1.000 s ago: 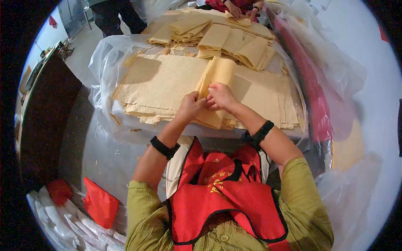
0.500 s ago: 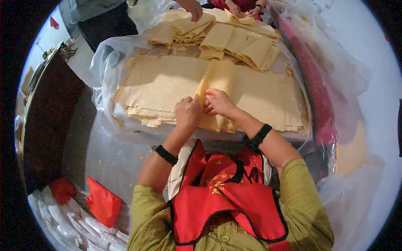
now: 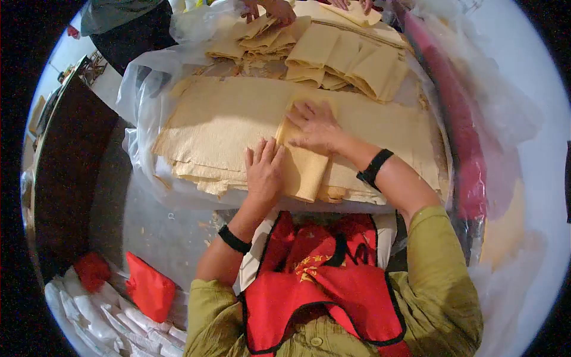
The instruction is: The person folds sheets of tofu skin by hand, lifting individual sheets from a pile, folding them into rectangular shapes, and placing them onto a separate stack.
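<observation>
Sheet point(image 3: 306, 177), folded narrow, by the near edge of the desk point(image 3: 413, 94)

Slipping looked the likeliest trouble. The folded sheet lay on a wide stack point(image 3: 220, 116), about midway along the desk's near edge, and its layers could have skewed if the right hand point(image 3: 313, 126) had pushed sideways with too little steadying from the left hand point(image 3: 265, 169). That would have left a crooked crease. Drag was a second danger: the stack's ragged front, toward the desk's near left corner, lay uneven, so hard rubbing might have pulled the top layer askew or torn it.

The right arm reached inward from the near right corner, elbow bent, a dark band point(image 3: 375, 167) around the forearm. Its palm faced down, with fingers splayed across the far half of the sheet, pressing rather than gripping. The left forearm pointed more directly away from the body, over the near edge. Its fingers were extended and slightly apart, resting on the stack just beside the sheet's left side; whether they touched that side could not be told. More folded sheets point(image 3: 351, 62) lay toward the desk's far edge.
</observation>
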Demonstrator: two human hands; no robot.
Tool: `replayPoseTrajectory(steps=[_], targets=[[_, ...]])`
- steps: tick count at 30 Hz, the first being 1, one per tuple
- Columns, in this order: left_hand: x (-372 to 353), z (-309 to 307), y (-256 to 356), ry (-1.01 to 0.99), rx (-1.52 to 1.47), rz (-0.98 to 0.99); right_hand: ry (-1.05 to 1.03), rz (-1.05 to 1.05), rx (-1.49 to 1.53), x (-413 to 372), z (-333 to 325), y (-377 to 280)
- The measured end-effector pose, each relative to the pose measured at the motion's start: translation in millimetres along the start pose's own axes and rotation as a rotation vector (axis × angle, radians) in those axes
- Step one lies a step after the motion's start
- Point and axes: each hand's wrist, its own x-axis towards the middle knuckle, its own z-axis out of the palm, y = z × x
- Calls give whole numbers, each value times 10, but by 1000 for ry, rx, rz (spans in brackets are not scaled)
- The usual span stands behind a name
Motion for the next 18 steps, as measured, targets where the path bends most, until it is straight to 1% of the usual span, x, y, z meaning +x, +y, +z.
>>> replayPoseTrajectory(steps=[4, 7, 10, 13, 16, 18], targets=[[-5, -13, -4, -76, -7, -48, -103, 206, 83, 321, -144, 140], [-13, -42, 5, -34, -39, -48, 58, 183, 90, 303, 43, 199], [-5, -22, 6, 40, -49, -8, 331, 384, 152, 115, 299, 89], [-13, 27, 15, 60, -41, -44, 754, 496, 572, -233, 411, -83], [-9, 28, 35, 116, -40, -66, 751, 457, 1410, -454, 260, -339], [-17, 62, 29, 147, -114, -95, 629, 626, 1466, -581, 353, -623]])
